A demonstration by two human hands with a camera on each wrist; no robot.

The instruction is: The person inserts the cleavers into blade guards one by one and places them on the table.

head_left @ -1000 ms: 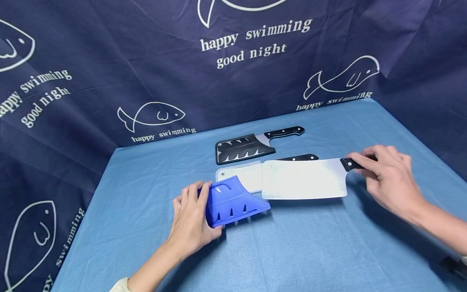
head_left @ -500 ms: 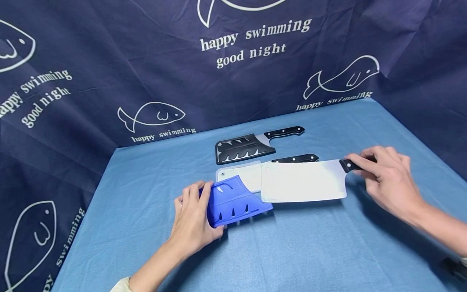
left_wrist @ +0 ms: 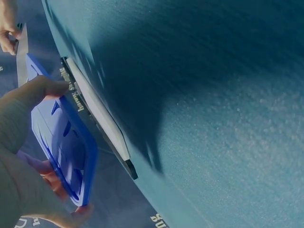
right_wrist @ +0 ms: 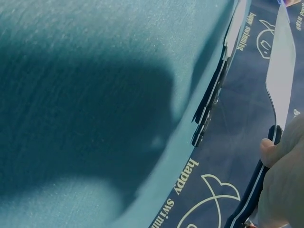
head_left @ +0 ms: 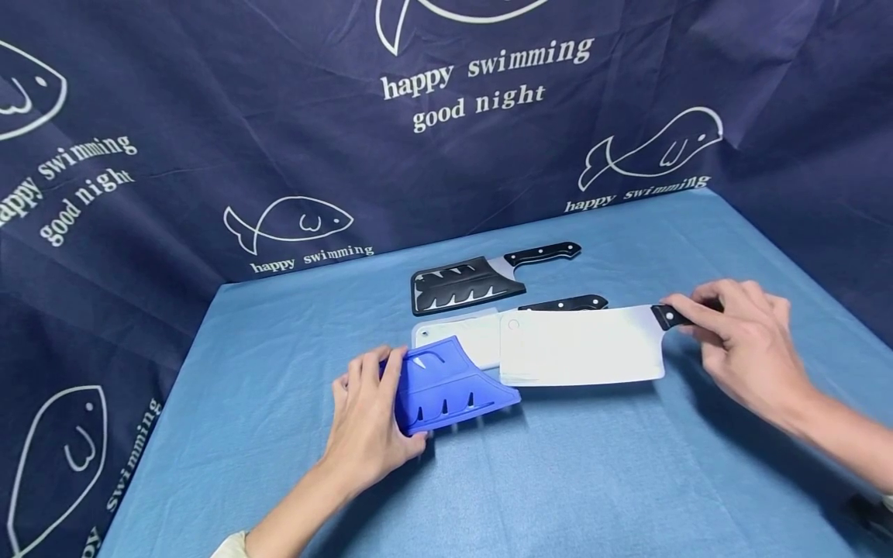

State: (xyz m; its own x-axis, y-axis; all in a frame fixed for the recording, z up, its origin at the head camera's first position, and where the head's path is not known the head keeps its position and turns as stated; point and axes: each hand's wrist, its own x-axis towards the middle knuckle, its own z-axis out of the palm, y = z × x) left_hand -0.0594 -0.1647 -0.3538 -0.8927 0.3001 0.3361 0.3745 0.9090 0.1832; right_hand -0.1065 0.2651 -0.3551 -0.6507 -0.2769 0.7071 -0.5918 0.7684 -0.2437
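Note:
My left hand (head_left: 370, 418) grips the closed end of a blue knife sheath (head_left: 443, 391), thumb on the near edge and fingers on the far edge. My right hand (head_left: 743, 345) holds a cleaver (head_left: 582, 346) by its black handle, its broad blade pointing left. The blade's front end is at the sheath's mouth, overlapping its right tip in the head view; whether they touch I cannot tell. The left wrist view shows the sheath (left_wrist: 66, 137) raised off the cloth. In the right wrist view, the cleaver blade (right_wrist: 281, 66) is also raised, seen nearly edge-on.
Behind lies a cleaver in a whitish translucent sheath (head_left: 481, 350), partly hidden by the blue sheath and held blade. Farther back is a cleaver in a black sheath (head_left: 467, 285). Both lie on a blue cloth-covered table (head_left: 558, 480), with a printed dark-blue curtain (head_left: 446, 178) behind.
Over the last second the blue sheath has shifted slightly right and the held blade slightly down toward its mouth. In the last half second almost nothing has moved. Both grips are unchanged.

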